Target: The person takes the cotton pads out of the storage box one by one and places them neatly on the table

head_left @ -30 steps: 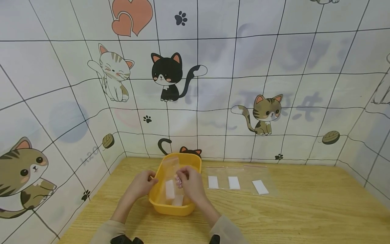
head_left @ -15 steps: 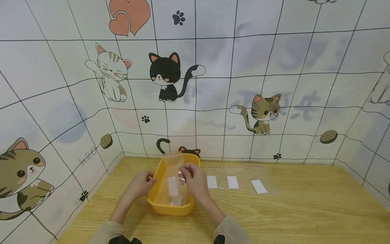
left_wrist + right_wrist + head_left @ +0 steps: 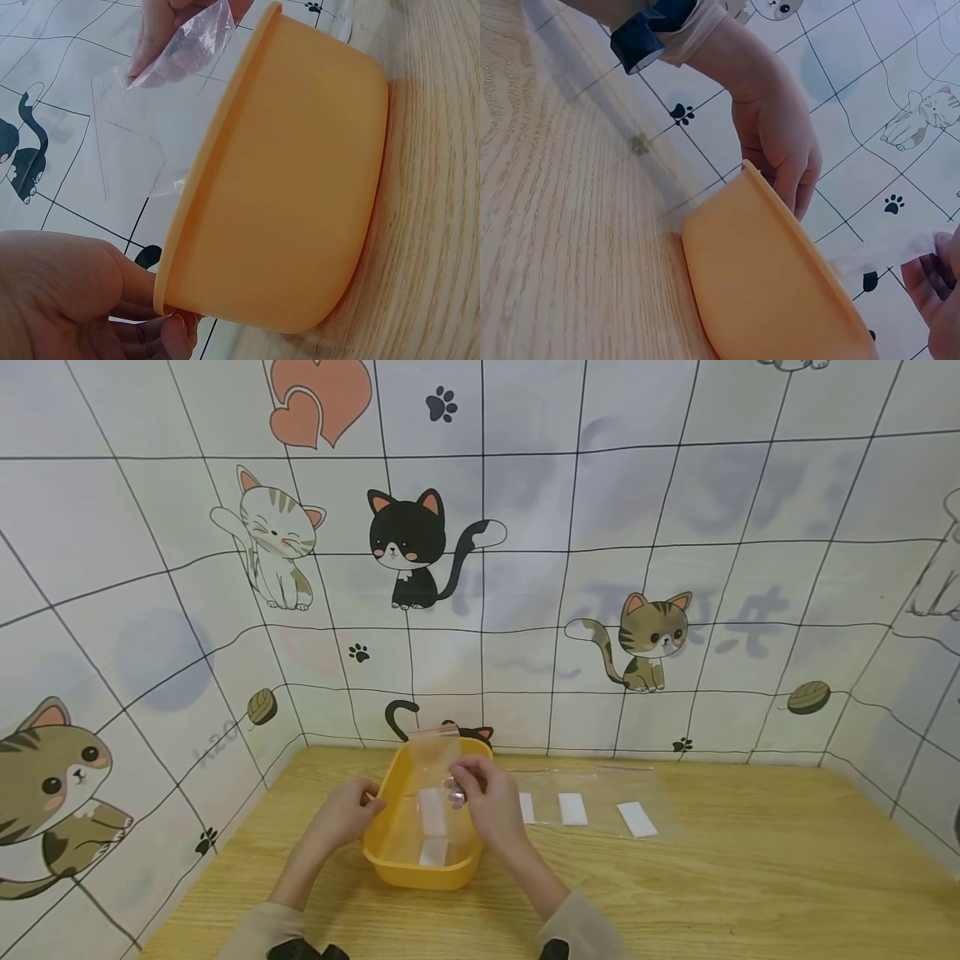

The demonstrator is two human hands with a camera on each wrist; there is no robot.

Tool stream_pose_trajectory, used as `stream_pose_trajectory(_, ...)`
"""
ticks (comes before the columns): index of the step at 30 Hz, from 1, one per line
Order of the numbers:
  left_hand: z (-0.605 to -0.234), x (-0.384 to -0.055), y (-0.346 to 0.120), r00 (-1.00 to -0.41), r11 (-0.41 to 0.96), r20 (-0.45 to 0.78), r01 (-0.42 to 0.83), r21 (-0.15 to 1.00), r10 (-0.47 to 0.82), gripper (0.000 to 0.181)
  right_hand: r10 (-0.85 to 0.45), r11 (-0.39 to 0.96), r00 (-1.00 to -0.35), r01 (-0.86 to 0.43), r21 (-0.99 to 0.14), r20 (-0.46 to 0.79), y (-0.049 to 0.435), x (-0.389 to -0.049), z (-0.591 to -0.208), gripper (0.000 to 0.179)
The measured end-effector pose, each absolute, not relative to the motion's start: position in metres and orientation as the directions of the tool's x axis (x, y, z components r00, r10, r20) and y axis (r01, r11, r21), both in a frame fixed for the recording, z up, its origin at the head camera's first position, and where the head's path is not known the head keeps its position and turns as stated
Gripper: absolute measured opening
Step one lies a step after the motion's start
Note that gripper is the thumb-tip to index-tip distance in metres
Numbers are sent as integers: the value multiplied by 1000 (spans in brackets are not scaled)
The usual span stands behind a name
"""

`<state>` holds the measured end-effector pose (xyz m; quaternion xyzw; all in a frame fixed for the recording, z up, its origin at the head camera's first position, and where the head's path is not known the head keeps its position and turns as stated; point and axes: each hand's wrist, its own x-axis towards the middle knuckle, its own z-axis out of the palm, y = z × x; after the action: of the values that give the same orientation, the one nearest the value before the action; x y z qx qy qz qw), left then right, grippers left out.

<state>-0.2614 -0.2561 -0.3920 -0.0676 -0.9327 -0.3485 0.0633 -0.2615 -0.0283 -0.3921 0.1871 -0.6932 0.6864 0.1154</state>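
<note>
1. White walls (image 3: 525, 585) with black grid lines, printed cats, paw prints and hearts rise around our pale wooden surface (image 3: 712, 893).
2. Near the back wall, we have a yellow tub (image 3: 422, 877) on the surface, its long side running away from us.
3. Our left hand (image 3: 347, 812) is closed at the tub's left side, thumb and fingers pinching the rim.
4. Our right hand (image 3: 487, 802) is above the tub's right side, its thumb and fingers pinched together on a clear bag (image 3: 169, 124).
5. We see the bag hanging over the tub, bunched at the fingertips and spread flat toward its red-lined edge. Something pinkish glints by those fingertips; we cannot tell whether it is film or a thing inside.
6. Two white cards (image 3: 432, 852) show at the tub, one nearer us; we cannot tell whether the farther one is in the bag or behind it.
7. To the tub's right, we have more clear bags (image 3: 611, 785) lying flat, with three white slips (image 3: 572, 809) in a row.
8. Beige sleeves (image 3: 266, 931) cover our forearms.
</note>
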Motion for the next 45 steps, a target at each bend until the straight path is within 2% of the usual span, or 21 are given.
stream_pose_trajectory(7,-390,-260,-255,-984,747,161,168,643,83,15,-78,28,-892,-448,-894,445,-19,-257,-385,14)
stream_pose_trajectory(25,-389,-259,-254,-986,752,147,156,640,80,16,-33,-9,-868,-496,-868,496,12,-252,-373,10)
stream_pose_trajectory(34,-390,-261,-255,-989,751,133,138,646,68,18,36,24,-865,-500,-866,500,31,-255,-367,11)
stream_pose_trajectory(45,-390,-261,-255,-989,761,127,136,634,71,18,60,89,-861,-500,-862,505,49,-257,-370,13)
